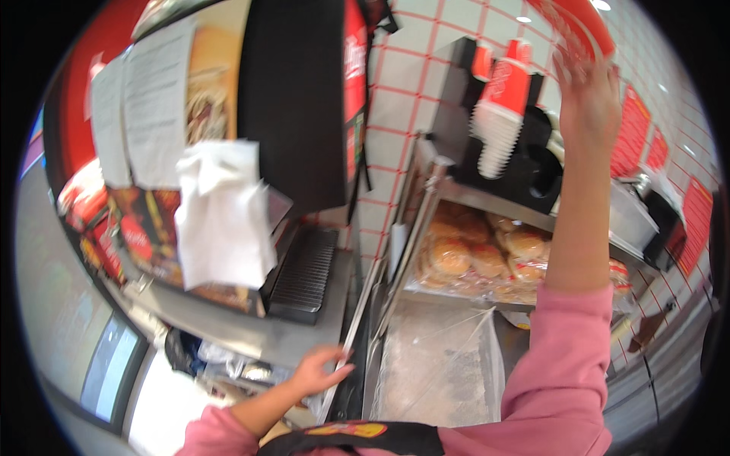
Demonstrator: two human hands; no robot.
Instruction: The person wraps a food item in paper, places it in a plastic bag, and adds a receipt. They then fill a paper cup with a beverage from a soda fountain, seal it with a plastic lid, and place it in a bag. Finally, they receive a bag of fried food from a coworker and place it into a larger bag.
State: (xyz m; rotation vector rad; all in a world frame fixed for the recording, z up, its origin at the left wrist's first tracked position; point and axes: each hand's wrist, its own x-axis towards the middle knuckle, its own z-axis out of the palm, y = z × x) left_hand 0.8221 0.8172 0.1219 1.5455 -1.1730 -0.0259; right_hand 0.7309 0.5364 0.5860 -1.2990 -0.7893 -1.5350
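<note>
My right hand (590, 97) is raised at the upper right, its blurred fingers against the lower edge of a red object with white lettering (576, 25); whether they grip it, I cannot tell. Left of that hand, a stack of red and white paper cups (499, 108) leans in a black cup holder (476, 151). Low in the view, my left hand (322, 370) has its thumb and fingers apart, beside a metal edge, and holds nothing. White paper (222, 222) hangs on the side of the drinks machine (291, 108) above it.
Bagged bread buns (456, 253) lie on a metal shelf under the cup holder. Below is a tray covered in clear plastic (439, 365). A black drip tray with a grille (305, 273) sits under the drinks machine. A clear container (633, 216) stands at the right.
</note>
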